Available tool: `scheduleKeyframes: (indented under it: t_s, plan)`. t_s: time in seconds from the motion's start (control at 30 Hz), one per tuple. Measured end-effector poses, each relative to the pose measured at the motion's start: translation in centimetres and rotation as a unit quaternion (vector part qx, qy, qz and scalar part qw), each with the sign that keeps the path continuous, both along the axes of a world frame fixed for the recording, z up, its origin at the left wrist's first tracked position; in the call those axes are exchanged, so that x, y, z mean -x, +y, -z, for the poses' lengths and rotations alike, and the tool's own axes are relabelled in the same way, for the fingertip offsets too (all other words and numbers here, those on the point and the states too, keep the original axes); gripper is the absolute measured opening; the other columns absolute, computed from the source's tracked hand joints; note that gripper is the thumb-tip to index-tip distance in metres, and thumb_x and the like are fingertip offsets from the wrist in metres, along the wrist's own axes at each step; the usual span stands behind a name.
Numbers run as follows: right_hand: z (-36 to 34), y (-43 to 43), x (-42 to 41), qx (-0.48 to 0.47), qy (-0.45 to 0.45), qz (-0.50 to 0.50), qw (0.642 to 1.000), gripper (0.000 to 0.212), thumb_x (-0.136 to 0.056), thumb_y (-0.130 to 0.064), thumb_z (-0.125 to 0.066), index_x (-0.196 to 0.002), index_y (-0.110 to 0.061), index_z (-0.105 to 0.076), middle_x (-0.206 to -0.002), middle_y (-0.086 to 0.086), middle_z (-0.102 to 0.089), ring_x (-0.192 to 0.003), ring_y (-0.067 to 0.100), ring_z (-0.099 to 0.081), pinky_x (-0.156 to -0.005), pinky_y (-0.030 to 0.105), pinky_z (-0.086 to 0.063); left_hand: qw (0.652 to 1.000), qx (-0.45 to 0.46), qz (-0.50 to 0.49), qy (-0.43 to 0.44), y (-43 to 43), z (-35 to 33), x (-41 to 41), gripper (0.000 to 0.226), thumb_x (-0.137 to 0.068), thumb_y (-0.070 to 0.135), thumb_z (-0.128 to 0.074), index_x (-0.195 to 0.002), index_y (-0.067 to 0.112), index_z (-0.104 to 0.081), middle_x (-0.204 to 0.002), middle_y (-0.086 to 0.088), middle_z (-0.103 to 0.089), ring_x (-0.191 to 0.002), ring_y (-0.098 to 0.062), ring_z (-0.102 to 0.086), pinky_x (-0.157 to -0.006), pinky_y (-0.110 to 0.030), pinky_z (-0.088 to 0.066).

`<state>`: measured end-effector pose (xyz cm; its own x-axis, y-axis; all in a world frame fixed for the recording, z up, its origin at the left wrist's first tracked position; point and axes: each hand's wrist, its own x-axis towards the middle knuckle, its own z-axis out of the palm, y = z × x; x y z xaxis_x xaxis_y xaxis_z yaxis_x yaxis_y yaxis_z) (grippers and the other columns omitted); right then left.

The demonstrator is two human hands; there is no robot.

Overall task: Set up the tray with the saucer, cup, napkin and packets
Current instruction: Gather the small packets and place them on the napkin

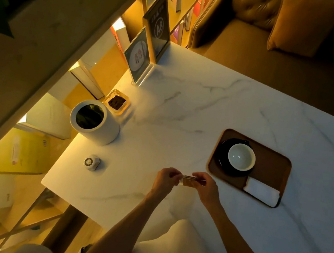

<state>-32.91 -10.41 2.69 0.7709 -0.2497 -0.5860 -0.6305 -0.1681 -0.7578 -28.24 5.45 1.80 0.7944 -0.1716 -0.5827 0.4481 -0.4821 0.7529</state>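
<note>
White marble with grey veins forms the table (184,111) in front of me, seen from above in dim amber light. To my right on it sits a brown wooden tray (271,160) with rounded corners. On the left part of the tray a black saucer (224,154) carries a white cup (241,156), upright and empty, its pale inside facing up. At the tray's near corner lies a folded white napkin (262,191), close to the saucer but not touching it.

I hold a small bundle of brownish packets (190,180) between my two hands, above bare marble and just left of the tray. My left hand (166,178) pinches one end with its fingers curled in, and my right hand (205,183) pinches the other end the same way. The bundle is too small and blurred to count the packets.

By my reckoning the setting is nearly done: saucer, cup and napkin are on the tray, and only the packets are left to go on. Bare wood shows to the right of the cup.

Farther off to my left stand a white round pot (98,126) with dark leaves inside, a small dish (117,101) of something dark brown, a little round button (91,162) and two upright sign stands (148,46).
</note>
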Motion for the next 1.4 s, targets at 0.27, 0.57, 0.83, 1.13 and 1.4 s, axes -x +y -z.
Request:
scheduleKeyframes:
  t_s: [0.27,0.57,0.83,1.13,1.4]
  plan:
    - [-2.0,-2.8,2.6,-0.004,-0.029,0.04,0.999,0.019,-0.084,-0.006,-0.067,-0.102,-0.013,-0.067,-0.097,0.007,-0.071,-0.091,0.022,-0.068,-0.08,0.03,-0.057,0.996,0.07,0.049,0.003,-0.7,-1.8,0.9,0.017,-0.085,-0.001,-0.066,-0.102,-0.001,-0.072,-0.091,-0.017,-0.072,-0.073,-0.026,-0.071,-0.077,-0.04,-0.062]
    - [-4.2,-8.4,6.8,-0.031,-0.016,0.133,0.99,0.022,-0.09,-0.02,-0.064,-0.111,-0.016,-0.068,-0.098,0.001,-0.071,-0.088,0.011,-0.067,-0.064,0.016,-0.055,0.986,0.081,0.146,0.015,-7.6,-3.3,0.7,0.009,-0.089,0.002,-0.062,-0.093,-0.004,-0.069,-0.066,-0.013,-0.067,-0.051,-0.014,-0.064,-0.054,-0.023,-0.056]
    - [-4.3,-16.6,6.8,-0.036,-0.02,0.251,0.967,0.018,-0.086,-0.017,-0.069,-0.104,-0.014,-0.072,-0.081,-0.002,-0.071,-0.071,0.008,-0.069,-0.058,0.013,-0.054,0.985,0.081,0.152,0.004,-17.8,-4.0,0.0,0.013,-0.088,0.006,-0.065,-0.076,0.012,-0.065,-0.061,-0.005,-0.064,-0.05,-0.014,-0.062,-0.054,-0.03,-0.056]
    - [-2.3,-27.1,1.5,0.002,-0.022,0.271,0.962,0.021,-0.088,-0.01,-0.064,-0.108,-0.013,-0.07,-0.095,0.008,-0.07,-0.084,0.017,-0.068,-0.072,0.027,-0.059,0.99,0.036,0.137,-0.014,-28.9,-2.9,-4.3,0.01,-0.092,0.014,-0.063,-0.094,0.005,-0.059,-0.068,-0.008,-0.066,-0.053,-0.014,-0.062,-0.054,-0.026,-0.055]
    - [2.3,-31.9,-1.0,0.086,0.059,0.274,0.956,0.019,-0.087,-0.014,-0.061,-0.104,-0.012,-0.07,-0.105,0.012,-0.069,-0.097,0.027,-0.065,-0.085,0.044,-0.058,0.98,-0.064,0.185,-0.022,-35.8,0.1,-5.6,0.011,-0.094,0.019,-0.059,-0.091,0.01,-0.053,-0.086,-0.018,-0.07,-0.07,-0.027,-0.068,-0.06,-0.035,-0.055]
